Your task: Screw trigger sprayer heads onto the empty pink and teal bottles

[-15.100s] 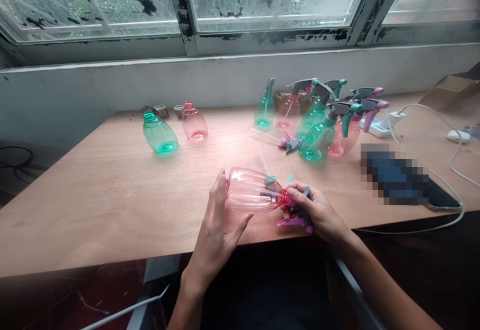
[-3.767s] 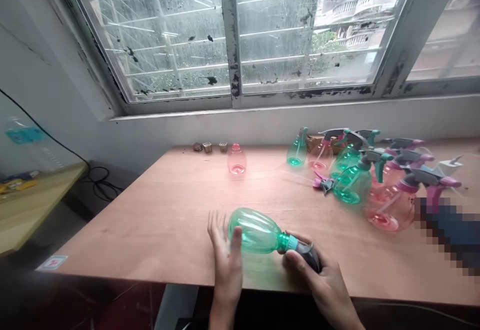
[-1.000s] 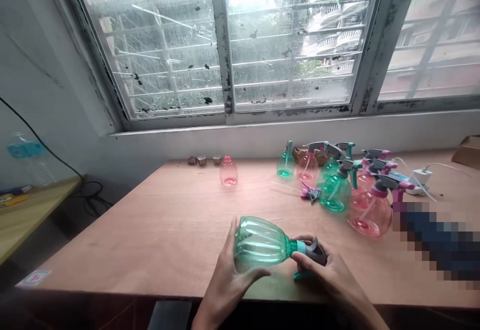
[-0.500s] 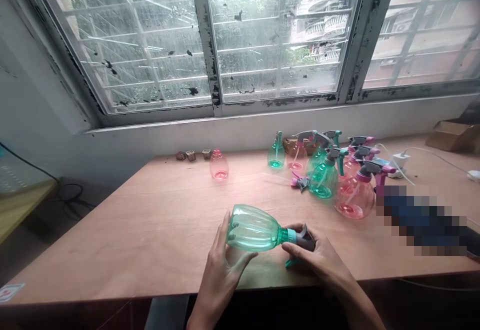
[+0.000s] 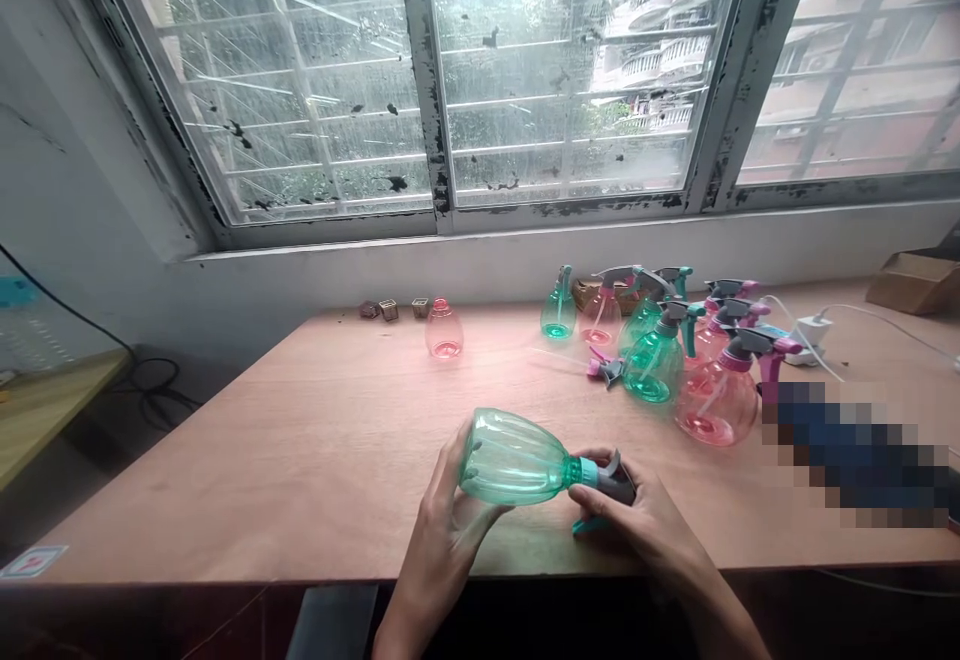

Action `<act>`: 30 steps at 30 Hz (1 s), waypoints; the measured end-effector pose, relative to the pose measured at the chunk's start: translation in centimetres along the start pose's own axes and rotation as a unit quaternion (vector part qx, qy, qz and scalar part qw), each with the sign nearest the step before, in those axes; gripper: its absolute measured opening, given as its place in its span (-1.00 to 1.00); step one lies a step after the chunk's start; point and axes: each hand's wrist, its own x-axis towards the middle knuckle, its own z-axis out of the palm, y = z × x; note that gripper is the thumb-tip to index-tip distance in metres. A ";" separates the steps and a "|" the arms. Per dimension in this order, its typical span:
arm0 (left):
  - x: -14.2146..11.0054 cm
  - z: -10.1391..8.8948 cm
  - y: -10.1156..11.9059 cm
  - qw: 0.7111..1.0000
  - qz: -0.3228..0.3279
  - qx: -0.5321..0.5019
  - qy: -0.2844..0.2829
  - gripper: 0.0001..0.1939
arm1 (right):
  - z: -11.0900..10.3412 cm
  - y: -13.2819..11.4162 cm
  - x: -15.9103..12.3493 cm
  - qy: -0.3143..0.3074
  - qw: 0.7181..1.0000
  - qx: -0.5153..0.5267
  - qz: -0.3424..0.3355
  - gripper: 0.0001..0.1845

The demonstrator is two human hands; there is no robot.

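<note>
A green see-through spray bottle (image 5: 517,458) lies sideways between my hands above the table's front part. Its base points left, its grey and teal spray head right. My left hand (image 5: 450,505) is curved around the base, thumb below and fingers behind it. At the neck and spray head, my right hand (image 5: 622,505) is closed, with the thumb on the near side. The teal trigger hangs below that hand. Beyond the bottle stands a pink bottle (image 5: 445,332) without a spray head. A loose pink and grey spray head (image 5: 606,370) lies farther right.
Several green and pink spray bottles (image 5: 654,365) are grouped at the right. Small cube-shaped objects (image 5: 388,310) sit by the wall. A white plug adapter (image 5: 810,332) with cables, a cardboard box (image 5: 911,282) and a blurred dark object (image 5: 862,455) are farther right on the table (image 5: 285,460).
The view has shifted slightly, so the scene sits a little farther right in the frame. Both hands keep their hold on the green spray bottle, with hardly any movement.
</note>
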 end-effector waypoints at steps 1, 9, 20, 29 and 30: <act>0.0 0.0 0.0 1.000 -0.001 0.003 -0.001 -0.23 | 0.0 0.0 0.0 -0.004 1.000 -0.005 0.000 -0.51; -0.1 -0.2 0.4 0.999 -0.038 0.008 -0.026 -0.10 | -0.2 0.1 0.1 -0.010 1.000 -0.017 -0.002 -0.55; 0.0 -0.3 0.2 0.999 -0.047 0.001 -0.025 -0.21 | 0.2 0.0 0.0 0.003 1.000 -0.014 0.015 -0.52; -0.1 -0.6 -0.9 0.999 -0.029 -0.004 -0.020 -0.13 | -0.4 0.2 0.3 -0.015 0.999 -0.026 0.034 -0.55; 0.0 -0.6 -0.9 1.000 -0.020 -0.005 -0.018 -0.16 | -0.5 0.2 0.4 -0.023 0.999 -0.034 0.033 -0.57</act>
